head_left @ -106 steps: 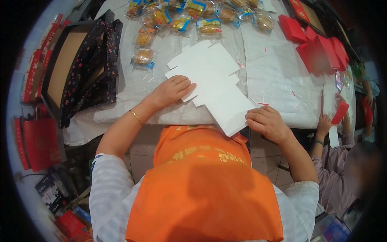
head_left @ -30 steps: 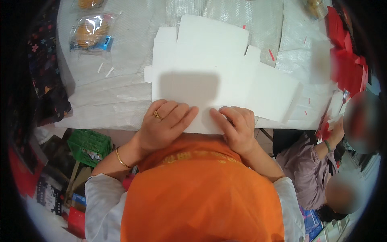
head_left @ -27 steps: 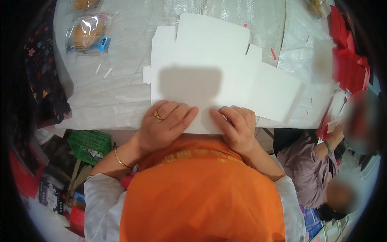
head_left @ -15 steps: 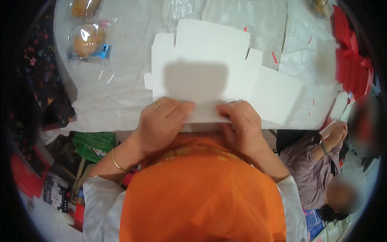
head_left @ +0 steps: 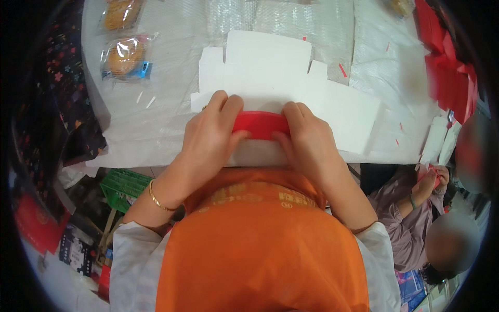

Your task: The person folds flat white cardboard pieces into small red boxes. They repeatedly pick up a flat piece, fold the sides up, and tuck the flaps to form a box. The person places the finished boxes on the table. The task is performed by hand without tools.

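Packing workshop: flat box blanks (head_left: 270, 73), wrapped pastries (head_left: 123, 56), red cartons (head_left: 447, 67).

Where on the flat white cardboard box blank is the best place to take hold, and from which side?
Grip the near edge of the white box blank, coming from the person's side. That edge is already folding up, red underside showing, and both the left hand and right hand pinch it there; the far flaps lie flat on the table, probably harder to lift.

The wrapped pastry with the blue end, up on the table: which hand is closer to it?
Left. The left hand lies below and right of the wrapped pastry; the right hand is farther right, past the red flap.
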### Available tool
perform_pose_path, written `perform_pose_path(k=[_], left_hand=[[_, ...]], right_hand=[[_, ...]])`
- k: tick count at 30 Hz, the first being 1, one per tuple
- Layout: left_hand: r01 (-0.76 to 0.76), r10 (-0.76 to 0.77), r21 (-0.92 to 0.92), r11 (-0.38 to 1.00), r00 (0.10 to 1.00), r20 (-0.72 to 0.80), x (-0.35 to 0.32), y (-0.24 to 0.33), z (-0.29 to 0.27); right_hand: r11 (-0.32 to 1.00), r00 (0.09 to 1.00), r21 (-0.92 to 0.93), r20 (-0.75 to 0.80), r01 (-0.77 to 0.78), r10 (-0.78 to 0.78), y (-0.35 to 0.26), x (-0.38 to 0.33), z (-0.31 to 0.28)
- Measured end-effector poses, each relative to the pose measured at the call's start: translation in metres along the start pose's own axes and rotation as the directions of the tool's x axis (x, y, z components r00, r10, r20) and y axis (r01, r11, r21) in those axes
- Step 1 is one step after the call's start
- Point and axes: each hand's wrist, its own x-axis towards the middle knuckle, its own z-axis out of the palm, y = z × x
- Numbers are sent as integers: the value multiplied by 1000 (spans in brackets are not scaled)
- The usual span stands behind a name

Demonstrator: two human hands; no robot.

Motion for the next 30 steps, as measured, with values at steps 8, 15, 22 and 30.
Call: perform_pose_path(k=[8,15,22,30], left_hand=[[-336,353,116,935,914,-198,-25,-20,20],[-621,671,259,740,708,-219,-60,-29,27],[-642,694,298,707,711,-115,-70,-38,35],[-394,401,76,916,905,-141,-58,-24,32]], right_hand=[[966,923,-106,-287,237,-257,12,-29,22],[835,696,-327,-463,442,-549,18,-63,52],[808,691,-326,-418,491,-589,25,-69,67],[963,913,-44,-309,266,-266,8,-62,52]])
